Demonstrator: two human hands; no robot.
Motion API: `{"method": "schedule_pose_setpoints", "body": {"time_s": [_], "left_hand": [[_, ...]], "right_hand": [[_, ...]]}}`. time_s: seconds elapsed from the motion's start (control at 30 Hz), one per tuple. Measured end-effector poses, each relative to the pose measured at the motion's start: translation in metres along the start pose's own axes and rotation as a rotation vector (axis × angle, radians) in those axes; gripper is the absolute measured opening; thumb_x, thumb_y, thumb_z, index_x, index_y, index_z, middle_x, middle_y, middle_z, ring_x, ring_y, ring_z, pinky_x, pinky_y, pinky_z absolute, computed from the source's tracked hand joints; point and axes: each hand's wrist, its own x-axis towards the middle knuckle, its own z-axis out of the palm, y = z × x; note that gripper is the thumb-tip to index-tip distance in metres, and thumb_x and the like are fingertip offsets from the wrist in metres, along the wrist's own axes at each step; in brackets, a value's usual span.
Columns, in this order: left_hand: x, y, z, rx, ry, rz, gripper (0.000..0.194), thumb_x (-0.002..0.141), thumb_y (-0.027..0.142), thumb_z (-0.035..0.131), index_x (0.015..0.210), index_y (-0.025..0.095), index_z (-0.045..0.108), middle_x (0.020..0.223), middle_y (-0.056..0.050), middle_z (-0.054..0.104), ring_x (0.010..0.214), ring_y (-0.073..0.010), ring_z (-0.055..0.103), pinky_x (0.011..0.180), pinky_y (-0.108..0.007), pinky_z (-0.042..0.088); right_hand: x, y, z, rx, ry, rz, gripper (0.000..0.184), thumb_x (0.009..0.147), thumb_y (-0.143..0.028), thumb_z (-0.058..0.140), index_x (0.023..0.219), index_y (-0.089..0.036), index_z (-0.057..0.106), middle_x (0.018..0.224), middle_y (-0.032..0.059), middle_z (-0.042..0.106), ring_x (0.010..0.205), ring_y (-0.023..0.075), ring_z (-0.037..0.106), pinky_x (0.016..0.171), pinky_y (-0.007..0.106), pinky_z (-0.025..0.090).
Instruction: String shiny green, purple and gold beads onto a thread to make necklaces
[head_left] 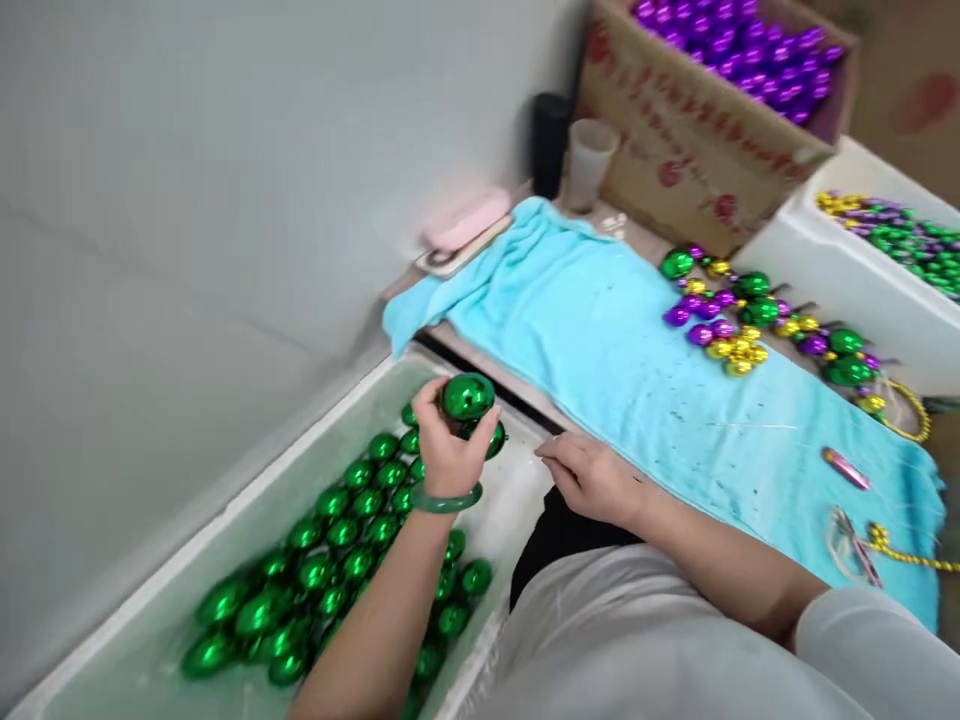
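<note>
At the apparent grasping step, the left hand (450,452) clasps green balls (467,397) (two visible) over the tub (511,488), center frame; the right hand's (600,480) fingertips converge, contents indeterminate; any move requires a steady grip.

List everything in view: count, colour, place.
tub: one, white, lower left
loose balls: many, green, in tub
held balls: two, green, left hand
towel: one, light blue, on table
ball cluster: count unclear, green/purple/gold, towel's far edge
pink tube: one, on towel
bead string: one, gold, towel's right end
carton: one, brown, top right
carton balls: many, purple
bin: one, white, right
bin beads: many, mixed
cup: one, translucent, by carton
cylinder: one, black, beside cup
case: one, pink, by wall
bangle: one, green, left wrist
left hand: one
right hand: one, near tub
</note>
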Motion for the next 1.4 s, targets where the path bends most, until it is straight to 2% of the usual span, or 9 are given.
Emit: {"method": "schedule_pose_setpoints", "body": {"time_s": [0.1,0.23,0.37,0.5,0.67,0.83,1.0,1.2,1.4], "left_hand": [[0.061,0.081,0.040,-0.036,-0.307,0.189,0.060,0.077,0.044,0.064,0.127,0.026,0.037,0.126,-0.007,0.050,0.116,-0.0239,0.053,0.101,-0.039,0.046],[0.110,0.151,0.139,0.192,-0.681,0.207,0.054,0.074,0.043,0.065,0.119,0.020,0.045,0.116,-0.009,0.058,0.110,-0.0280,0.057,0.098,-0.043,0.045],[0.137,0.176,0.220,0.442,-0.691,0.044,0.055,0.076,0.044,0.061,0.123,0.019,0.047,0.123,-0.016,0.053,0.110,-0.0302,0.059,0.096,-0.040,0.045],[0.147,0.187,0.256,0.489,-0.691,-0.006,0.063,0.077,0.055,0.055,0.127,0.016,0.046,0.129,-0.019,0.052,0.115,-0.0307,0.056,0.097,-0.038,0.043],[0.150,0.192,0.264,0.408,-0.739,-0.015,0.070,0.084,0.069,0.031,0.119,0.013,0.055,0.126,-0.018,0.059,0.120,-0.0306,0.053,0.099,-0.040,0.040],[0.154,0.188,0.224,0.220,-0.612,0.038,0.063,0.087,0.066,0.031,0.109,0.015,0.062,0.110,-0.013,0.066,0.104,-0.0247,0.062,0.092,-0.037,0.045],[0.112,0.146,0.119,0.151,-0.124,0.341,0.043,0.091,0.052,0.044,0.110,0.017,0.061,0.112,-0.009,0.062,0.096,-0.0151,0.060,0.086,-0.031,0.049],[-0.004,0.012,-0.004,0.363,-0.023,0.091,0.023,0.088,0.037,0.048,0.089,0.020,0.063,0.085,-0.006,0.063,0.086,-0.0209,0.059,0.082,-0.041,0.051],[-0.146,-0.105,-0.070,0.650,-0.214,-0.431,0.017,0.083,0.024,0.052,0.097,0.020,0.060,0.096,-0.008,0.059,0.094,-0.0222,0.059,0.091,-0.042,0.049]], "right_hand": [[-0.008,0.011,-0.042,-0.022,0.205,0.059,0.021,0.093,-0.019,0.041,0.102,-0.021,0.059,0.087,0.0054,0.067,0.080,0.0157,0.063,0.073,0.028,0.052],[-0.035,0.038,-0.083,-0.062,0.427,0.191,0.020,0.092,-0.020,0.043,0.099,-0.020,0.062,0.087,0.0056,0.068,0.080,0.0153,0.063,0.074,0.028,0.051],[-0.067,0.070,-0.106,-0.076,0.561,0.360,0.019,0.092,-0.023,0.045,0.097,-0.020,0.063,0.085,0.0047,0.068,0.075,0.0145,0.063,0.070,0.027,0.052],[-0.093,0.093,-0.118,-0.085,0.611,0.450,0.020,0.091,-0.026,0.046,0.096,-0.019,0.064,0.083,0.0045,0.068,0.072,0.0148,0.063,0.070,0.028,0.052],[-0.102,0.106,-0.125,-0.074,0.615,0.479,0.021,0.091,-0.027,0.046,0.096,-0.019,0.065,0.086,0.0054,0.070,0.073,0.0158,0.064,0.071,0.029,0.053],[-0.104,0.109,-0.127,-0.060,0.605,0.484,0.023,0.090,-0.029,0.046,0.096,-0.019,0.066,0.088,0.0057,0.070,0.075,0.0166,0.065,0.072,0.031,0.053],[-0.106,0.107,-0.121,-0.086,0.580,0.479,0.024,0.089,-0.030,0.047,0.095,-0.018,0.066,0.087,0.0061,0.071,0.074,0.0169,0.065,0.073,0.031,0.053],[-0.090,0.100,-0.109,-0.148,0.492,0.409,0.027,0.089,-0.030,0.046,0.095,-0.016,0.068,0.087,0.0075,0.071,0.074,0.0175,0.066,0.073,0.032,0.053],[-0.083,0.091,-0.099,-0.243,0.434,0.353,0.027,0.086,-0.032,0.050,0.098,-0.017,0.069,0.087,0.0074,0.071,0.072,0.0190,0.066,0.072,0.035,0.054]]}}
